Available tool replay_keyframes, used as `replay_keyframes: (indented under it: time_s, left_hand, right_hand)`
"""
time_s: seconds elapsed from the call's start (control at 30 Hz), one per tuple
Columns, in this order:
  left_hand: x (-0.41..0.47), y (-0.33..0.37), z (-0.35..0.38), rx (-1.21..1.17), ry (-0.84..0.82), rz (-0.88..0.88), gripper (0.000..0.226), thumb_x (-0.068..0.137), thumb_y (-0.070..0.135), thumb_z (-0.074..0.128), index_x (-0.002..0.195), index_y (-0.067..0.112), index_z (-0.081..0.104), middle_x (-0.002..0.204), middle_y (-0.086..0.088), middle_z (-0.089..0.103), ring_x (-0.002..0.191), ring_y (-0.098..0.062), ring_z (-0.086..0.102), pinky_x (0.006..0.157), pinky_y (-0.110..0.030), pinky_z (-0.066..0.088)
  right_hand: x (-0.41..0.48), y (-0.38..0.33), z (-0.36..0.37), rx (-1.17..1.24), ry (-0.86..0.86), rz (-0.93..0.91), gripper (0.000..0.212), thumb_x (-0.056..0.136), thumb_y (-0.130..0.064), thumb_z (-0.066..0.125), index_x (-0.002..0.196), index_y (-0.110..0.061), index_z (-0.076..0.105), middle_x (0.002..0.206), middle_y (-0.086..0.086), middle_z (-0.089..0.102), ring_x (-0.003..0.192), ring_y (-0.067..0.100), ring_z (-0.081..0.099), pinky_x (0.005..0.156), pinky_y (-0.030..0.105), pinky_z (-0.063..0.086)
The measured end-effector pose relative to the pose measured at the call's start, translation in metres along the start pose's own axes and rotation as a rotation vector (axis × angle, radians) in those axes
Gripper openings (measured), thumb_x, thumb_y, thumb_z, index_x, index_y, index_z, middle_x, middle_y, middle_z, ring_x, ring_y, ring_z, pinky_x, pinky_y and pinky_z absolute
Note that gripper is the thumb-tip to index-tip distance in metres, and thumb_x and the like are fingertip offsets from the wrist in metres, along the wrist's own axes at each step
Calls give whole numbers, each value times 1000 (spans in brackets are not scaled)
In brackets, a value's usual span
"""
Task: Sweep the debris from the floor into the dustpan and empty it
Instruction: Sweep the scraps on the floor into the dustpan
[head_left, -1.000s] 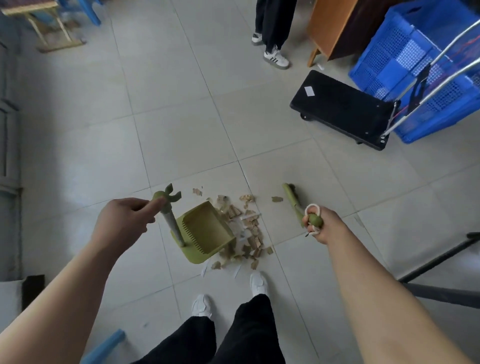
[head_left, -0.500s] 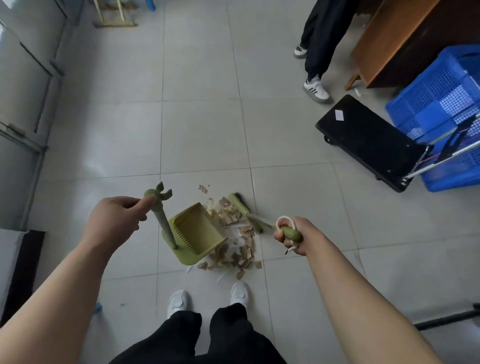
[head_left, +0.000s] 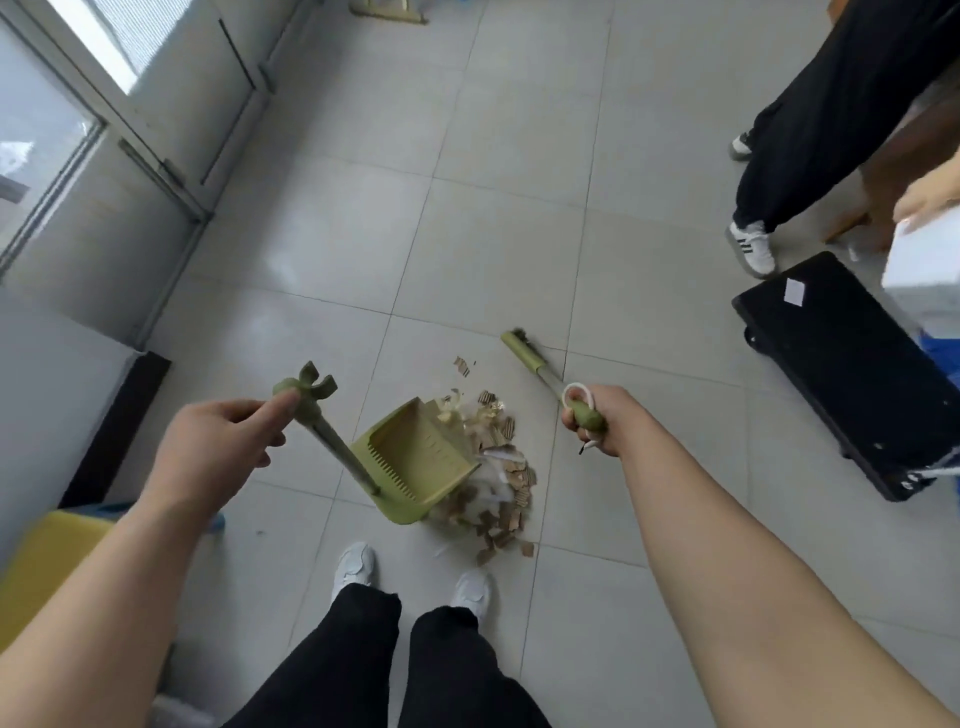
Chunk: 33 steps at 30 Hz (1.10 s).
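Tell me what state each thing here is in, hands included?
debris: heaped on the floor, not swept in.
dustpan: set on the floor, mouth at the heap, tray looks empty.
broom: head out beyond the heap.
left hand: grips the dustpan's handle.
right hand: grips the broom's handle.

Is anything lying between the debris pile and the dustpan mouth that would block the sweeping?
Nothing visible does. The debris pile lies right against the open mouth of the dustpan. The broom head is on the pile's far side, with only floor tile between.
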<state>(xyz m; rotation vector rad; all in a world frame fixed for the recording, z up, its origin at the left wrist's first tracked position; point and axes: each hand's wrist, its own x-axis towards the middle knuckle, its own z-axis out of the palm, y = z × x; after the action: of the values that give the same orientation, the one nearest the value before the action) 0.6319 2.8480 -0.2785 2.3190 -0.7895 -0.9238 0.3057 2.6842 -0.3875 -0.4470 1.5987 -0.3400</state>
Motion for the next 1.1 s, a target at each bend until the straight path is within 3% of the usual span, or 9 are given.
replay_keyframes:
  time_s: [0.1,0.23,0.33,0.43,0.57,0.63,0.77,1.1]
  left_hand:
    - [-6,-15,-12,-27,56,-60,38,84,55,67,72,21,76,74,-6,74,66,-25,64,76,-46,56]
    - [-11,-33,-26,-57,95,-106,36,85,52,68,73,20,76,76,-7,74,65,-24,63,74,-43,57]
    - [-12,-44,-36,-79,94,-106,31,86,50,68,74,22,75,77,-6,74,62,-21,61,66,-33,52]
    - [-9,-55,-49,-86,82,-108,30,87,49,68,74,23,73,78,-6,73,62,-21,60,62,-29,49]
    - [-1,-72,-72,-87,72,-106,29,86,51,68,74,24,73,78,-5,74,64,-21,62,61,-28,49]
    - [6,-79,-80,-77,67,-107,29,85,52,68,75,25,73,77,-3,74,65,-22,64,63,-31,52]
    - [19,-93,-101,-84,63,-103,34,84,53,69,77,21,75,76,-3,74,64,-22,63,75,-41,55]
    - [33,-138,-149,-118,80,-81,25,85,53,68,80,28,74,78,-2,73,65,-20,63,58,-28,46]
  right_hand:
    - [12,-5,28,-112,-35,5,18,83,-3,46,69,-12,53,53,7,50,35,13,51,33,9,23]
    - [14,4,64,-250,-111,13,26,85,1,46,62,-9,54,36,4,51,28,12,49,30,10,30]
    - [7,21,76,-424,-133,8,25,84,2,48,62,-3,59,42,9,55,32,17,54,32,16,38]
    - [-1,36,76,-611,-106,34,23,86,1,47,67,1,59,60,18,57,41,22,54,44,27,43]
    - [-28,39,77,-878,-101,37,32,95,-6,42,64,-16,47,66,4,50,28,2,49,49,21,40]
    - [-34,27,70,-890,-130,48,29,93,-5,40,68,-11,52,65,9,52,29,9,49,37,20,35]
    - [-53,10,70,-715,-89,114,22,94,-9,43,76,-6,55,63,14,52,27,16,49,33,11,29]
    - [-26,22,171,-657,35,-55,16,85,-13,50,71,-8,58,62,16,56,32,17,52,38,16,32]
